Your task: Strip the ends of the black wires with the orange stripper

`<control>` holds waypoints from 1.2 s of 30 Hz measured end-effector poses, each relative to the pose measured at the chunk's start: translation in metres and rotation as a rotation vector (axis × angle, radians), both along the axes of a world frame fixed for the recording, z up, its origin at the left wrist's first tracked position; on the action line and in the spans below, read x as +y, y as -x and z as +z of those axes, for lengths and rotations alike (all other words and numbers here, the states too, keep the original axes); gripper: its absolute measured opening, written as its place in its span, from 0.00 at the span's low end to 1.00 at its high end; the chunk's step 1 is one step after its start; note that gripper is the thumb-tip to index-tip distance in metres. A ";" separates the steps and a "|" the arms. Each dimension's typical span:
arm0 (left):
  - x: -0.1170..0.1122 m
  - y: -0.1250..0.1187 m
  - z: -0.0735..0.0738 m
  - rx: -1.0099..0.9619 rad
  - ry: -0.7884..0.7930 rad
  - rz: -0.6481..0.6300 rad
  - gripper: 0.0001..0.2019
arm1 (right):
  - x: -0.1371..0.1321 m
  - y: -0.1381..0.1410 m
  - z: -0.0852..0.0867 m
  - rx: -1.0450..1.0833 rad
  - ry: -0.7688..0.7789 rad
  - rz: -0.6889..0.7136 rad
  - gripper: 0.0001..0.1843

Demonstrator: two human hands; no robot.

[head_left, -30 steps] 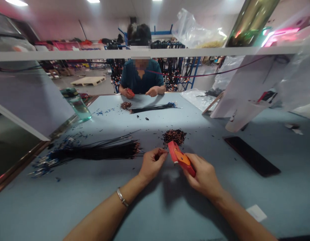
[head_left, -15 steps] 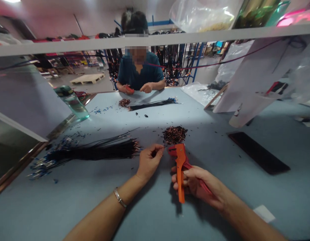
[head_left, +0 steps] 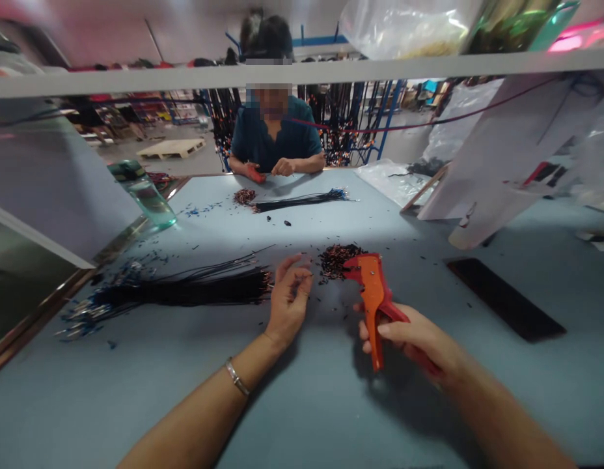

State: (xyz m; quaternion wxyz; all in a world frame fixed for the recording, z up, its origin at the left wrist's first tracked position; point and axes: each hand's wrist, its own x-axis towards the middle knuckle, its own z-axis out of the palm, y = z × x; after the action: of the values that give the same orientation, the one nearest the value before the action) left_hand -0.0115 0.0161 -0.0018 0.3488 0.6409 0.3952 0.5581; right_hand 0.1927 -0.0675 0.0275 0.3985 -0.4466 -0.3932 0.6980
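Observation:
My right hand grips an orange and red wire stripper, its handles spread apart and its jaws pointing toward a small heap of stripped wire bits. My left hand hovers just left of that heap, fingers loosely curled with thumb and forefinger close together; I cannot make out anything between them. A bundle of thin black wires lies on the blue-grey table to the left of my left hand, bare copper ends toward it.
Across the table a person in a dark shirt works with another wire bundle. A green glass jar stands at the far left. A black phone lies at the right. A shelf runs overhead.
My right hand has lifted and swung the stripper toward the heap of bits, its handles now spread. My left hand has moved slightly forward and loosened its pinch.

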 end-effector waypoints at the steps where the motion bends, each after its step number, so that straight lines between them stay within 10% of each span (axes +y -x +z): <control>1: 0.000 0.000 -0.002 -0.054 0.036 0.023 0.07 | -0.001 -0.003 0.003 -0.114 -0.066 0.044 0.21; 6: 0.002 0.001 -0.008 -0.130 0.141 0.134 0.09 | -0.006 -0.006 0.010 -0.811 -0.435 0.126 0.10; 13: 0.000 0.002 -0.005 -0.006 0.083 0.123 0.08 | -0.006 -0.012 0.004 -1.362 -0.889 0.043 0.29; 21: 0.000 0.001 -0.002 0.003 0.103 0.112 0.07 | -0.002 -0.005 -0.009 -1.571 -1.041 0.257 0.24; 27: 0.001 0.001 -0.003 0.004 0.120 0.107 0.07 | 0.003 -0.012 -0.008 -1.932 -0.864 -0.164 0.21; 36: 0.002 0.001 0.000 -0.005 0.105 0.165 0.07 | 0.003 0.002 -0.015 -1.675 -1.029 -0.022 0.22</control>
State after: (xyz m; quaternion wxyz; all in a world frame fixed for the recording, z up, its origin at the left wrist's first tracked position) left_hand -0.0121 0.0178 -0.0022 0.3357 0.5857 0.4745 0.5648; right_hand 0.1911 -0.0647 0.0122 0.1432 -0.5726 -0.8005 -0.1043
